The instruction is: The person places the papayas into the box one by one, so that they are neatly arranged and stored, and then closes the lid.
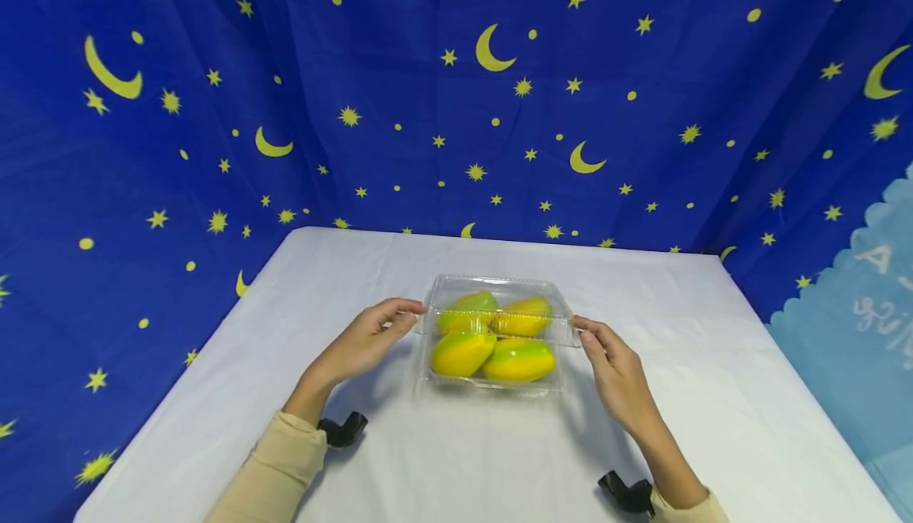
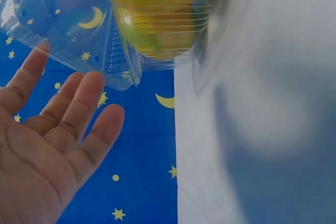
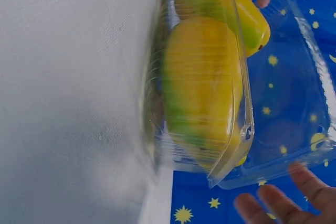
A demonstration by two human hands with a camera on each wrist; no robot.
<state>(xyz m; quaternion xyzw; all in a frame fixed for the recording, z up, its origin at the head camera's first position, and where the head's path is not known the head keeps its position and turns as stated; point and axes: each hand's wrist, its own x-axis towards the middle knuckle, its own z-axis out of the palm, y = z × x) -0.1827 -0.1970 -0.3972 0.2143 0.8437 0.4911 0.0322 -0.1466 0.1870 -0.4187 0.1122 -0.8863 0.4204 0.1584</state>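
A clear plastic clamshell box (image 1: pixel 494 385) stands on the white table with several yellow-green mangoes (image 1: pixel 519 360) inside. Its transparent lid (image 3: pixel 286 114) is raised at a slant over the base. At the lid's left side is my left hand (image 1: pixel 374 338); in the left wrist view one fingertip touches the lid edge while the other fingers stay extended and apart from it. My right hand (image 1: pixel 620 376) is at the lid's right side, its fingertips against the edge. The right wrist view shows its fingers spread, with one at the lid rim. Neither thumb shows in the wrist views.
The white-clothed table (image 1: pixel 471 460) ends at a blue curtain (image 1: pixel 399 55) with yellow moons and stars. A light-blue scalloped cloth (image 1: pixel 849 333) hangs at the right. Black mounts (image 1: pixel 344 430) sit at both wrists.
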